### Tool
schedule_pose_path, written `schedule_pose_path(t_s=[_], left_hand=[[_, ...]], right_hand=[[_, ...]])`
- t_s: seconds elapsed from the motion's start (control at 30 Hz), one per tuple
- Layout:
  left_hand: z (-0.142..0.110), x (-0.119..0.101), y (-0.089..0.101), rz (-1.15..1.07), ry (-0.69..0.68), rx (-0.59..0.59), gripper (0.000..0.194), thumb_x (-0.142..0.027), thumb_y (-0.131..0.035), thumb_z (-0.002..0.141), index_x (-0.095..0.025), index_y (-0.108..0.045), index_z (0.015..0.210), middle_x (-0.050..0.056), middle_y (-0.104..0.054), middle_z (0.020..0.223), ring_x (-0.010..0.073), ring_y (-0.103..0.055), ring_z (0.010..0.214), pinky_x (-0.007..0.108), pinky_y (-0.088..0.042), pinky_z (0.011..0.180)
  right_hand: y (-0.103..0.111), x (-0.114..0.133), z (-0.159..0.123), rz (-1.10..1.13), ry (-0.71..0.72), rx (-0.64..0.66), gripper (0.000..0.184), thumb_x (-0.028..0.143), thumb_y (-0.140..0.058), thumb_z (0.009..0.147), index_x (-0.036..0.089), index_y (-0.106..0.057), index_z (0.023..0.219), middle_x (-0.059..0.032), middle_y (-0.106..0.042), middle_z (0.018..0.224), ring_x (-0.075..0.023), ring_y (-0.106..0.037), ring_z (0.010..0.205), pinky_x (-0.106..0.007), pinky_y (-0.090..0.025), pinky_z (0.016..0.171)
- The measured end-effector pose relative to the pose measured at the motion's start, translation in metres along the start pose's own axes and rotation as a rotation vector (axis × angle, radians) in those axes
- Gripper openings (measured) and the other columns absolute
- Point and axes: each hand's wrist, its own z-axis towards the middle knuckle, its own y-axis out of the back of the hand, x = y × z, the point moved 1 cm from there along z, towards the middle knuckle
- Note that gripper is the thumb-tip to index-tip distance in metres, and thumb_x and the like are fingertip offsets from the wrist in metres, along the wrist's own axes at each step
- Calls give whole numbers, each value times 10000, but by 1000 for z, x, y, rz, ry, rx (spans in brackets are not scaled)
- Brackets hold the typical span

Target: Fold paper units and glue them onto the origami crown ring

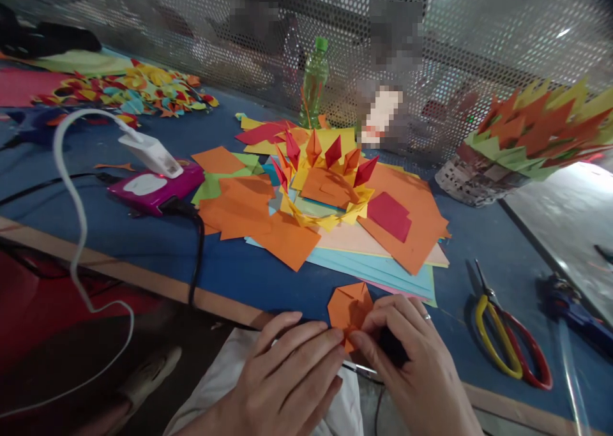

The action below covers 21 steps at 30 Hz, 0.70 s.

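At the table's front edge is a small folded piece of orange paper with several creases, its lower end narrowed. My right hand pinches that lower end between thumb and fingers. From the other side my left hand presses its fingertips on the same end; its thumb is hidden. Beyond the hands, a ring of folded yellow paper with upright red and orange points stands on a pile of coloured sheets. A loose orange sheet lies left of it.
Scissors with yellow and red handles and a blue glue gun lie at right. A paper basket stands behind them. At left are a purple power strip, white charger cable and colourful folded scraps. A green bottle stands behind.
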Motion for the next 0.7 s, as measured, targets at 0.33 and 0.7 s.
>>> schedule_pose_path(t_s=[0.33, 0.7], left_hand=[[-3, 0, -5, -8, 20, -30, 206, -218, -627, 979, -219, -779, 1118, -15, -790, 1131, 131, -660, 1119, 359, -323, 1226], [6, 0, 4, 20, 40, 49, 227, -221, -569, 1028, -209, -769, 1135, -16, -795, 1152, 126, -679, 1138, 351, -314, 1242]], right_hand=[[2, -5, -4, 28, -20, 93, 96, 292, -635, 973, 258, -586, 898, 3, -642, 899, -154, -600, 860, -298, -483, 780], [5, -3, 0, 61, 64, 50, 90, 229, -640, 960, 245, -579, 895, -8, -653, 872, -143, -624, 845, -259, -519, 740]])
